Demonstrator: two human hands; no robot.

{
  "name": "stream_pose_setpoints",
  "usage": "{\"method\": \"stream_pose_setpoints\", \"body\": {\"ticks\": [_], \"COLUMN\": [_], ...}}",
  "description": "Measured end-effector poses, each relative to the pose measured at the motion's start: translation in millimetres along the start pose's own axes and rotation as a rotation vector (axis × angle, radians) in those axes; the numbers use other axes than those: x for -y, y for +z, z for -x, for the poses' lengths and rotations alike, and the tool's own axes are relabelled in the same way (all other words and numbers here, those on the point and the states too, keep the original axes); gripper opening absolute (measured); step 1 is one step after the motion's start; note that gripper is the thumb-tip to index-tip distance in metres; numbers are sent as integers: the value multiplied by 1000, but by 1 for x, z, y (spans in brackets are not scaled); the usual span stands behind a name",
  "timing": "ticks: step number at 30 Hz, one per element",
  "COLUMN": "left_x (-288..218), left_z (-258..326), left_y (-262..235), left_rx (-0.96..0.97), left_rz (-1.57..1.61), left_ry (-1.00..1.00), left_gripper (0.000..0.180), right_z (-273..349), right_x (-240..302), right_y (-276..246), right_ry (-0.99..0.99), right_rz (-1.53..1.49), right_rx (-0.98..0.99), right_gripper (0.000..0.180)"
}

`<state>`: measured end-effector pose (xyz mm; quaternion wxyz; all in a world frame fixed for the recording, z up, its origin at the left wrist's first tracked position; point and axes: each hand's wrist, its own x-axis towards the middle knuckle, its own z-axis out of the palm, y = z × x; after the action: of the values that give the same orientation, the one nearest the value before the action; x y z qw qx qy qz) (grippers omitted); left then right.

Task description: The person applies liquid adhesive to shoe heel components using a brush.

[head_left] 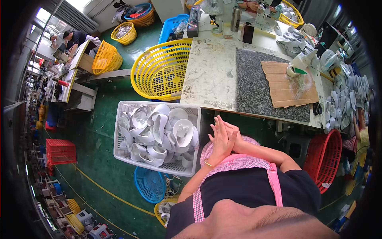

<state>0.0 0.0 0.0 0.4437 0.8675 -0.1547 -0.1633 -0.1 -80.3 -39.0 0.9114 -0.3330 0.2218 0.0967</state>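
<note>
My left hand (221, 140), with a gold bracelet at its wrist, rests against my right hand (238, 144) over my lap. Both have fingers stretched out, palms pressed together, and I see nothing held between them. Part of the right hand's fingers is hidden behind the left. Beneath them is a pink checked apron (234, 162). Just left of my hands stands a white plastic crate (156, 164), heaped with white curved shoe pieces (159, 128). Ahead lies the worktable's edge (207, 101), with my hands a little short of it.
On the table lie a grey speckled mat (250, 85) and a cardboard sheet (274, 89) bearing a white tub (292, 72). White shoe pieces (340, 101) pile up at right. A yellow basket (139, 77), a blue basket (149, 185) and a red basket (322, 159) stand around me.
</note>
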Motion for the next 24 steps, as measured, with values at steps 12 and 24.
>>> {"method": "stream_pose_setpoints", "body": {"ticks": [12, 24], "left_x": [-10, 10], "left_z": [4, 21], "left_y": [-32, -23], "left_rx": [321, 145], "left_rz": [248, 40], "left_ry": [117, 201], "left_gripper": [64, 75], "right_z": [-21, -6], "right_x": [53, 21], "right_y": [4, 25], "right_ry": [-325, -96], "right_rz": [83, 109], "right_rx": [-278, -252], "right_gripper": [63, 62]}}
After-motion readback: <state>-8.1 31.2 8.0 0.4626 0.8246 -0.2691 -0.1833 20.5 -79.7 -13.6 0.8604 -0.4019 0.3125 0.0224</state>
